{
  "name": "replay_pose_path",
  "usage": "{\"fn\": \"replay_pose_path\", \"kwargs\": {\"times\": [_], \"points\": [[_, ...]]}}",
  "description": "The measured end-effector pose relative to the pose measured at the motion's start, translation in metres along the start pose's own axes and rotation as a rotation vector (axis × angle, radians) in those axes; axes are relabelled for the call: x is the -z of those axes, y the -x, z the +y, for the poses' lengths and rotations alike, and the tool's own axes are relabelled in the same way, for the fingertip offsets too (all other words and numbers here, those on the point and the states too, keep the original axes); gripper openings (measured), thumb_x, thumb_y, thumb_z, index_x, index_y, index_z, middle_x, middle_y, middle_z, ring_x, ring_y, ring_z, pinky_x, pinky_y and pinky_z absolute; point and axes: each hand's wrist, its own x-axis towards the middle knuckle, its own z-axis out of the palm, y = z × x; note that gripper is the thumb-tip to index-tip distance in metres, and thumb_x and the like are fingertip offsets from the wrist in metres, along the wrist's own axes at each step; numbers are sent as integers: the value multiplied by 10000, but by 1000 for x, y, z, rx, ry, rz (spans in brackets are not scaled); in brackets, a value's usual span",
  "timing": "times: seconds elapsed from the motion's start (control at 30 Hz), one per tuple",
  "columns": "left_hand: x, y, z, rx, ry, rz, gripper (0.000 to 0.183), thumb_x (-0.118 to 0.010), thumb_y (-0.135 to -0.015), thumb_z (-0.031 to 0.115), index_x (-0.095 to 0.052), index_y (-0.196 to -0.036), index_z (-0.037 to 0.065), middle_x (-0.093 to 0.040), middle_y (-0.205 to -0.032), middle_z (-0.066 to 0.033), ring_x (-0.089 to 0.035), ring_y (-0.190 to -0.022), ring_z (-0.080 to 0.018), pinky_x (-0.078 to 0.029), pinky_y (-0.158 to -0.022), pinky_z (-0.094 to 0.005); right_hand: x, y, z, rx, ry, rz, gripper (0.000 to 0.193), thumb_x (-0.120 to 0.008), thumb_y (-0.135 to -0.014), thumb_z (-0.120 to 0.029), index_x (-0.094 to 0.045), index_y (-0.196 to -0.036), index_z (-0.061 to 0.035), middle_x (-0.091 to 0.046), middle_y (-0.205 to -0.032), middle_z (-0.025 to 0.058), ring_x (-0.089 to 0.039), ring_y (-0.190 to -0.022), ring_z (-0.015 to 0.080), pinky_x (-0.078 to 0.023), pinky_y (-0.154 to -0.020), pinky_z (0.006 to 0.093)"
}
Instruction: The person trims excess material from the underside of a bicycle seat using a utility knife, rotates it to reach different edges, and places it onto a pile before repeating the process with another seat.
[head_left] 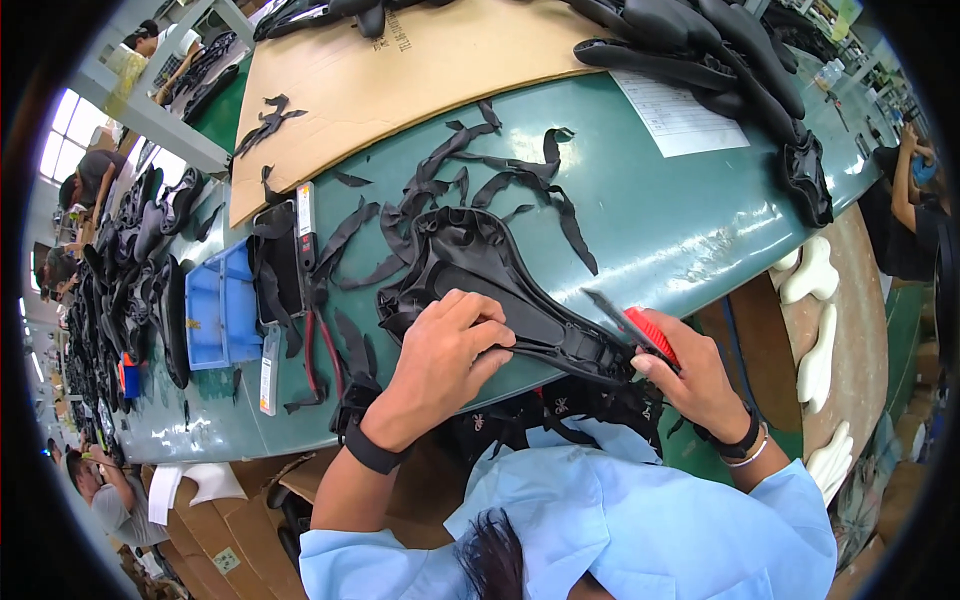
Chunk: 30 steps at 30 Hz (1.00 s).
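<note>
A black bicycle saddle (490,280) lies underside up on the green table, its wide end to the far left and its narrow nose pointing right toward me. My left hand (455,345) is curled over the saddle's near edge, thumb and fingers closed on it; the exact pinch is partly hidden. In my right hand (690,370) is a utility knife with a red handle (652,334), beside the saddle's nose. Its blade points up and left, apart from the saddle. Cut black strips (430,170) lie beyond the saddle.
Left of the saddle are a blue bin (222,308), red-handled pliers (323,355) and a blade case (270,368). More saddles are piled at far left (130,260) and far right (690,40). Cardboard (400,75) and a paper sheet (680,115) lie at the back. Other people work nearby.
</note>
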Motion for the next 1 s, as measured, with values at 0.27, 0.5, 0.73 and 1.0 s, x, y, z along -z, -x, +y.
{"fn": "replay_pose_path", "kwargs": {"times": [0.27,0.5,0.73,1.0], "points": [[-6,-4,-5,7,-30,125,60,-690,-778,111,-654,-814,78,-664,-858,-4,-626,-782,-208,-504,-633,-326,5,-16,-36,448,634,-247,657,-699,-746,-71,-558,-1353,-278,-412,-605,28,-517,-513,178,-393,-475,333],[-5,-5,-4,48,-2,100,67,-691,-781,113,-665,-820,65,-680,-873,-40,-645,-790,-237,-502,-657,-332,0,-30,-59,498,829,-346,694,-624,-757,-44,-501,-1398,-280,-445,-706,43,-524,-594,204,-408,-554,345],[-12,-1,9,166,-36,87,70,-692,-786,131,-663,-798,69,-628,-781,-67,-617,-763,-277,-486,-650,-393,51,-19,-73,364,950,-470,637,-623,-791,-58,-514,-1378,-281,-448,-686,53,-526,-569,221,-410,-554,366],[-16,-31,29,64,-160,-192,99,-700,-777,131,-662,-806,45,-629,-805,-108,-621,-752,-310,-494,-657,-416,23,5,-47,-203,-309,-79,655,-515,-969,-118,-188,-1535,-76,-610,-1146,138,-603,-717,144,-529,-714,281]]}}
